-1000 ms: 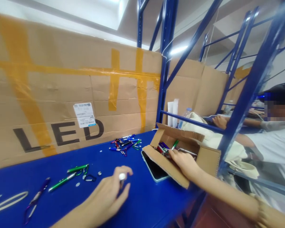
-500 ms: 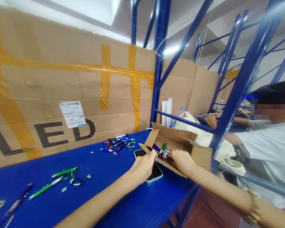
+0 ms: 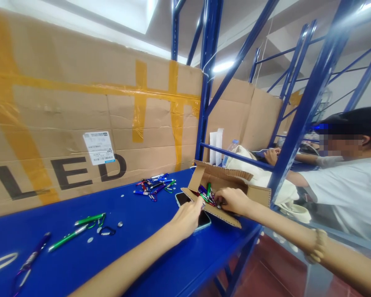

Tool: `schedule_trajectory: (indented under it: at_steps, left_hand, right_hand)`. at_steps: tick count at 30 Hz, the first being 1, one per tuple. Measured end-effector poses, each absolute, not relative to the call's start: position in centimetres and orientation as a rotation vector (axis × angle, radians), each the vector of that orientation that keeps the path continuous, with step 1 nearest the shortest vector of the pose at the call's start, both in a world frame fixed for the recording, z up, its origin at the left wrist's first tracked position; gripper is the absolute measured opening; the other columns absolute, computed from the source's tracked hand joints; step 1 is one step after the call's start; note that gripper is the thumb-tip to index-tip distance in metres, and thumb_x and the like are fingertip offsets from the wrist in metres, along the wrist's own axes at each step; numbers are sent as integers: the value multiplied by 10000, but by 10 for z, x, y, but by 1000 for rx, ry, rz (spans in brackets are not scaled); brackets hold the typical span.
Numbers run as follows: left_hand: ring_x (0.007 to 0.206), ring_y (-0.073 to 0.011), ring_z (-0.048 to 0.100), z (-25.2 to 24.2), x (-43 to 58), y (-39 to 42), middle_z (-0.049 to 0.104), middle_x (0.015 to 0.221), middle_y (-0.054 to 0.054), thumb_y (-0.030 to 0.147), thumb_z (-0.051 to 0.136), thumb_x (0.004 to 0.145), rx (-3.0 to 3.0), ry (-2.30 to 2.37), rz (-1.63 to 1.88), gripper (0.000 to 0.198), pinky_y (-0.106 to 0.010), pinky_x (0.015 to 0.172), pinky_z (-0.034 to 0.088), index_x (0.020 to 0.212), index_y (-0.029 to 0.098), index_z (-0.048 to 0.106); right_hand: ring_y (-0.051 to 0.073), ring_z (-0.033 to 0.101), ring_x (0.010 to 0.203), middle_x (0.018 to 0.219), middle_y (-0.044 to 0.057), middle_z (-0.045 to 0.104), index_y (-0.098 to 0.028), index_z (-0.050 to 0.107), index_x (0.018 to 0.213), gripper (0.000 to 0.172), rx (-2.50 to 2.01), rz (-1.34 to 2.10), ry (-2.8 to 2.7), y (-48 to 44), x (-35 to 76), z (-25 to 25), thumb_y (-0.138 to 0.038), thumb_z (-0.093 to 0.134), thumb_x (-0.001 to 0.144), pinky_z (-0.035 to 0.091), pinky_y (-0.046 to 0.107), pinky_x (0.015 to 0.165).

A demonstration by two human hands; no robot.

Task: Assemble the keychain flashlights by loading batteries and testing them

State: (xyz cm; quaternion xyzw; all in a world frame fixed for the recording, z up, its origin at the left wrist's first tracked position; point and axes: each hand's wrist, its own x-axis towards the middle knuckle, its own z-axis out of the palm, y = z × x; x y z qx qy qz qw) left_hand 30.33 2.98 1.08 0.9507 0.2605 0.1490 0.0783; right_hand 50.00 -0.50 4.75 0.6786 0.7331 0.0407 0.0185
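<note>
An open cardboard box (image 3: 259, 196) lies on its side on the blue table (image 3: 142, 255), with several small coloured flashlights (image 3: 207, 193) bunched at its mouth. My right hand (image 3: 233, 201) is inside the box, fingers curled on the bunch. My left hand (image 3: 187, 218) reaches to the box's front flap, its fingertips pinched at the flashlights. It lies over a phone (image 3: 185, 200) that sits face up and partly under the flap.
A heap of coloured flashlights (image 3: 154, 186) lies near the cardboard wall (image 3: 80, 123). Green flashlights (image 3: 89, 219), a purple one (image 3: 34, 255), a carabiner (image 3: 106, 231) and small discs lie at left. Blue rack posts (image 3: 299, 123) stand right; another person in a white shirt (image 3: 343, 198) sits beyond.
My left hand left the table's near middle and reached to the box mouth over the phone. My right hand stayed in the box among the flashlights.
</note>
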Motion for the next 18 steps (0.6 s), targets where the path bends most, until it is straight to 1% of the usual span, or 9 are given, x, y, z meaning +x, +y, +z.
schedule_trajectory:
  at_steps: [2, 4, 7, 9, 11, 14, 16, 18]
  left_hand:
    - [739, -209, 580, 10, 303, 29, 594, 802, -97, 92, 277, 869, 2872, 786, 454, 219, -297, 631, 410, 1056, 143, 378]
    - [719, -213, 563, 10, 303, 28, 591, 791, -103, 96, 259, 874, 2899, 789, 460, 211, -310, 638, 406, 1040, 132, 384]
    - [741, -209, 545, 8, 303, 28, 589, 822, -105, 84, 247, 872, 2892, 758, 477, 214, -330, 701, 404, 1021, 133, 393]
    - [775, -204, 537, 6, 302, 29, 586, 845, -94, 70, 254, 864, 2853, 730, 484, 225, -346, 756, 394, 1025, 143, 393]
    - [816, -207, 528, 4, 301, 30, 583, 872, -87, 66, 267, 857, 2814, 717, 483, 237, -364, 793, 379, 1039, 153, 391]
    - [872, -214, 512, 2, 301, 32, 579, 910, -87, 73, 279, 854, 2788, 718, 487, 243, -376, 820, 362, 1052, 160, 389]
    - [871, -213, 510, 2, 301, 33, 578, 913, -85, 77, 275, 859, 2787, 727, 483, 238, -370, 821, 357, 1050, 165, 386]
    - [844, -208, 515, 3, 301, 32, 579, 899, -82, 74, 264, 861, 2792, 735, 471, 235, -360, 815, 355, 1041, 166, 384]
  right_hand:
    - [203, 622, 883, 939, 20, 681, -242, 657, 931, 328, 1976, 103, 2404, -2, 503, 48, -95, 549, 659, 425, 237, 637]
    - [195, 622, 868, 962, 33, 672, -220, 654, 932, 335, 1866, 48, 2476, 1, 506, 50, -74, 524, 660, 428, 237, 651]
    - [148, 625, 757, 910, 27, 674, -192, 648, 937, 376, 1724, -176, 2522, 4, 509, 57, -21, 484, 646, 428, 205, 619]
    - [139, 622, 722, 873, 18, 674, -194, 644, 941, 376, 1710, -210, 2507, 3, 509, 60, -15, 482, 653, 422, 196, 591]
    - [160, 626, 736, 851, 21, 673, -204, 645, 929, 331, 1780, -47, 2447, 1, 507, 61, -44, 509, 674, 419, 211, 587]
    - [198, 631, 804, 907, 45, 664, -210, 644, 933, 259, 1829, 247, 2343, 1, 503, 56, -110, 558, 710, 424, 236, 616]
    - [208, 631, 842, 940, 55, 657, -210, 651, 907, 197, 1807, 335, 2312, 2, 501, 51, -147, 572, 738, 427, 236, 629]
    - [209, 636, 840, 927, 50, 660, -209, 658, 846, 128, 1803, 372, 2296, 3, 500, 47, -167, 577, 756, 428, 235, 623]
